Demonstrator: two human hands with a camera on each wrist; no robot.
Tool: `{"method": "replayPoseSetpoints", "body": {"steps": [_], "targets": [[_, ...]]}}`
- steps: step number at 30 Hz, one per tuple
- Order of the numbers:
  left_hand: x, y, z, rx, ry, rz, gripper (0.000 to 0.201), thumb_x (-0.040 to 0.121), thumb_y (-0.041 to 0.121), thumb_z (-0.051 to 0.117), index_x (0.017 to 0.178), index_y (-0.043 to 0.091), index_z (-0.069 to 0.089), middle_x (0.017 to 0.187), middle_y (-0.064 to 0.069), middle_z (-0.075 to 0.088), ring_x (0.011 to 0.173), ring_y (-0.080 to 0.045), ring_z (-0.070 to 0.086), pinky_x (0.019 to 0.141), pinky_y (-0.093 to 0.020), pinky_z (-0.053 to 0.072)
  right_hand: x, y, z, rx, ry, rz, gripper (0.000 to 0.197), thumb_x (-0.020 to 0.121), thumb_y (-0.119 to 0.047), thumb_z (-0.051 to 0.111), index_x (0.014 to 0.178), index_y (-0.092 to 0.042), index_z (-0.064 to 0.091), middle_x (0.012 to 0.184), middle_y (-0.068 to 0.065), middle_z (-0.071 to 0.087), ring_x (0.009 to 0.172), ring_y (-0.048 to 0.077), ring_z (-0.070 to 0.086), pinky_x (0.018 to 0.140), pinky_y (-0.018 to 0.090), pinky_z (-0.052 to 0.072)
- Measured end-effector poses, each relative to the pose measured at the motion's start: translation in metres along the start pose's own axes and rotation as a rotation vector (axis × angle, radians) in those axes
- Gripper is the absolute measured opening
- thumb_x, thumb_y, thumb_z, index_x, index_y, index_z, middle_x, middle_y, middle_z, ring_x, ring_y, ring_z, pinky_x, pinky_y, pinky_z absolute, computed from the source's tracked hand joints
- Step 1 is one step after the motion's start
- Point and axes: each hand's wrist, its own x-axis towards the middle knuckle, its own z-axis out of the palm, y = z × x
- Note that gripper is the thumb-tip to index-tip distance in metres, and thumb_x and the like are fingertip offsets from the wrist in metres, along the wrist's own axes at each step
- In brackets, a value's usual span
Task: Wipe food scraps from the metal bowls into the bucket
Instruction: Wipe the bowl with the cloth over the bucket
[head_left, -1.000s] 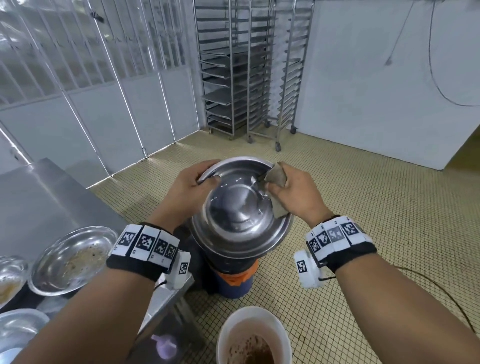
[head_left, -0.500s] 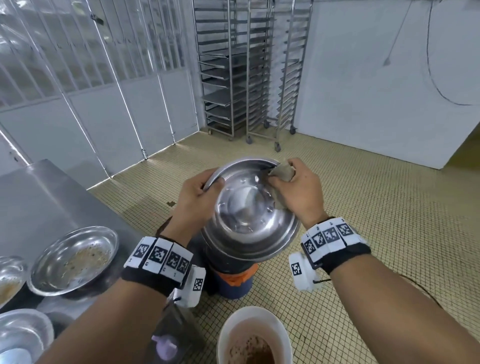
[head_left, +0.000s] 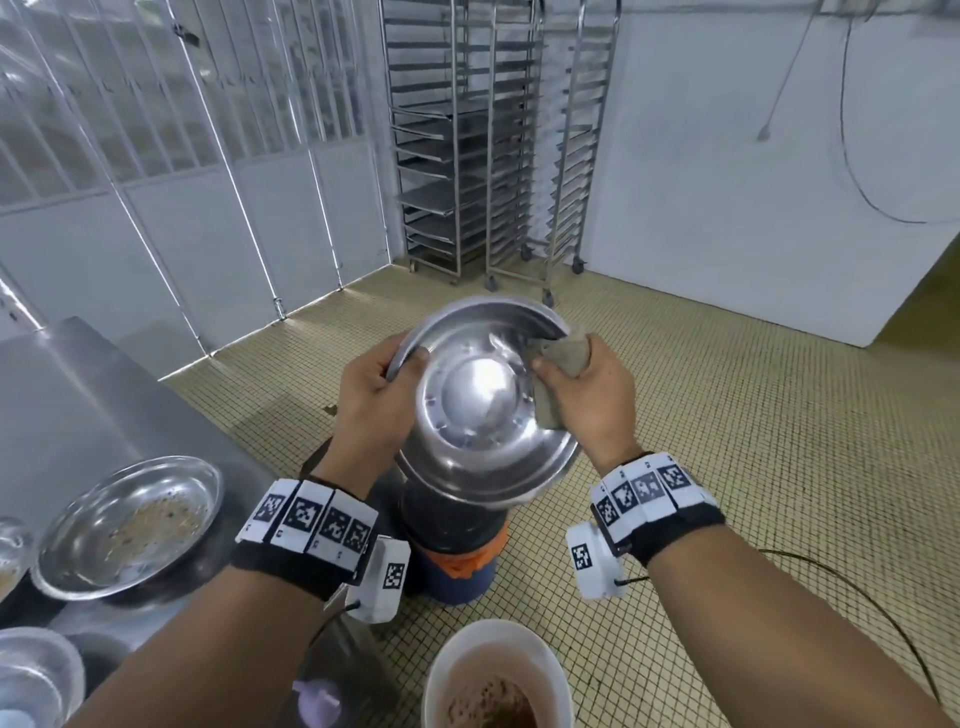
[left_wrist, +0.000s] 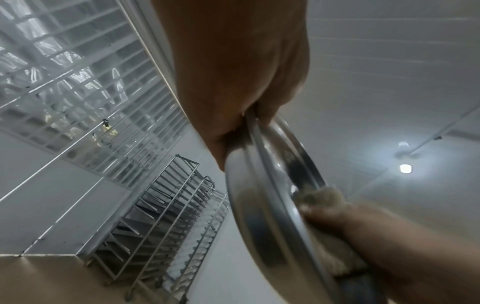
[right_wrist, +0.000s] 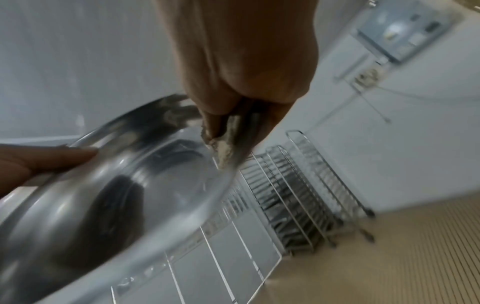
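Holding tilted metal bowl (head_left: 483, 410), inside scrap-free.

Both forearms reach forward, each wrist wrapped in a black band with checkered markers. The left hand (head_left: 371, 395) curls its fingers over the rim of a tilted bowl (head_left: 483, 415), thumb inside. The right hand (head_left: 587, 400) is closed around a bunched cloth (head_left: 569, 353), pressing it against the bowl's inner wall near the far rim.
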Motion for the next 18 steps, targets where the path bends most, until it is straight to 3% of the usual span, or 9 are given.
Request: {"method": "replayPoseSetpoints", "body": {"steps": [3, 4, 6, 8, 11, 15, 18], "targets": [[0.005, -0.003, -0.005, -0.013, 0.029, -0.015, 0.025, 0.102, 0.013, 0.061, 0.1, 0.031, 0.079, 0.082, -0.001, 0.075, 0.074, -0.015, 0.069, 0.07, -0.036, 0.059, -0.012, 0.017, 0.01, 0.082, -0.056, 0.118, 0.033, 0.086, -0.03, 0.081, 0.111, -0.021, 0.061, 0.093, -0.017, 0.064, 0.087, 0.004, 0.065, 0.056, 0.003, 0.044], [0.005, -0.004, -0.005, 0.005, 0.004, -0.017, 0.026, 0.103, 0.015, 0.061, 0.102, 0.034, 0.079, 0.084, -0.001, 0.076, 0.075, -0.015, 0.07, 0.072, -0.036, 0.059, -0.011, 0.018, 0.01, 0.072, -0.06, 0.12, 0.032, 0.086, -0.029, 0.081, 0.11, -0.02, 0.062, 0.093, -0.016, 0.065, 0.088, 0.007, 0.067, 0.056, 0.004, 0.044], [0.003, -0.005, -0.005, 0.063, -0.062, -0.035, 0.028, 0.103, 0.017, 0.06, 0.102, 0.039, 0.078, 0.086, 0.0, 0.077, 0.076, -0.015, 0.072, 0.074, -0.034, 0.061, -0.002, 0.007, 0.005, 0.005, -0.082, 0.063, 0.028, 0.086, -0.033, 0.081, 0.102, -0.023, 0.062, 0.087, -0.016, 0.065, 0.08, 0.003, 0.066, 0.054, 0.006, 0.043], [0.002, -0.006, -0.003, 0.125, -0.115, -0.048, 0.026, 0.103, 0.017, 0.061, 0.103, 0.037, 0.078, 0.087, -0.001, 0.076, 0.081, -0.024, 0.073, 0.077, -0.041, 0.061, 0.009, -0.01, -0.002, -0.054, -0.119, -0.046, 0.025, 0.084, -0.038, 0.083, 0.089, -0.03, 0.059, 0.078, -0.017, 0.063, 0.065, -0.006, 0.06, 0.052, 0.006, 0.041], [0.001, -0.007, 0.0, 0.07, -0.106, -0.046, 0.027, 0.102, 0.014, 0.06, 0.103, 0.034, 0.079, 0.089, -0.003, 0.077, 0.085, -0.025, 0.073, 0.08, -0.044, 0.06, 0.017, -0.024, -0.008, -0.114, -0.114, -0.112, 0.028, 0.082, -0.044, 0.083, 0.084, -0.033, 0.057, 0.075, -0.019, 0.061, 0.064, -0.007, 0.056, 0.052, 0.007, 0.038], [0.003, -0.009, -0.003, -0.042, 0.004, -0.03, 0.03, 0.102, 0.013, 0.061, 0.093, 0.035, 0.08, 0.084, -0.003, 0.075, 0.076, -0.02, 0.07, 0.072, -0.038, 0.06, 0.004, -0.007, -0.001, 0.007, -0.092, 0.061, 0.026, 0.087, -0.038, 0.08, 0.102, -0.022, 0.065, 0.09, -0.014, 0.067, 0.078, 0.0, 0.064, 0.056, 0.005, 0.042], [0.0, -0.013, -0.004, -0.064, 0.018, -0.039, 0.028, 0.103, 0.015, 0.06, 0.098, 0.034, 0.079, 0.087, -0.004, 0.075, 0.078, -0.021, 0.07, 0.073, -0.039, 0.06, -0.01, 0.003, 0.005, 0.106, -0.099, 0.176, 0.025, 0.087, -0.034, 0.079, 0.105, -0.024, 0.065, 0.095, -0.013, 0.069, 0.085, 0.004, 0.066, 0.061, 0.012, 0.046]]}}
